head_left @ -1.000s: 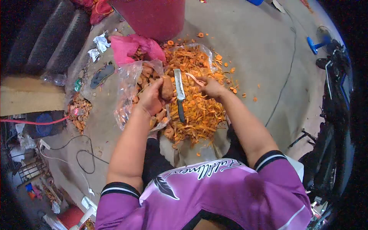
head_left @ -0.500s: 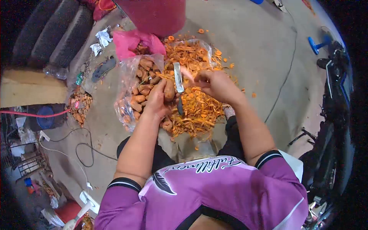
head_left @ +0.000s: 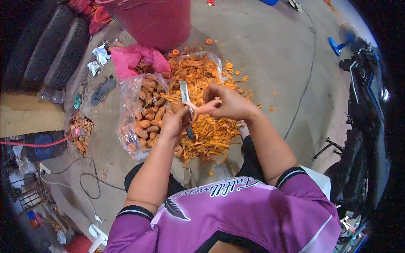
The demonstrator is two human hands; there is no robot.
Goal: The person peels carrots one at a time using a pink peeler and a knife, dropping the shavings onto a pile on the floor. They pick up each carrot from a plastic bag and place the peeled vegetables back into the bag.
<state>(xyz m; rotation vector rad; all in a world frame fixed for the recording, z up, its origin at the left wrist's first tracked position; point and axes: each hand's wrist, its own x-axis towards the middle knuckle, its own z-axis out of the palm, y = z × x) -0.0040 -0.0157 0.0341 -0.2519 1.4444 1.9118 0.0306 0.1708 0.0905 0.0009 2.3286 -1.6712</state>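
Your left hand (head_left: 175,123) is closed around a dusty orange-brown carrot (head_left: 176,106), whose long axis points away from you. Your right hand (head_left: 230,103) pinches a pale peeler (head_left: 201,108).

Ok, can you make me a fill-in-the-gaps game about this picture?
The knife lies on orange ____.
The bag holds unpeeled ____.
The bucket is ____.
The left hand holds a carrot; the right hand holds a pink ____.
Missing words: peels, carrots, red, peeler.
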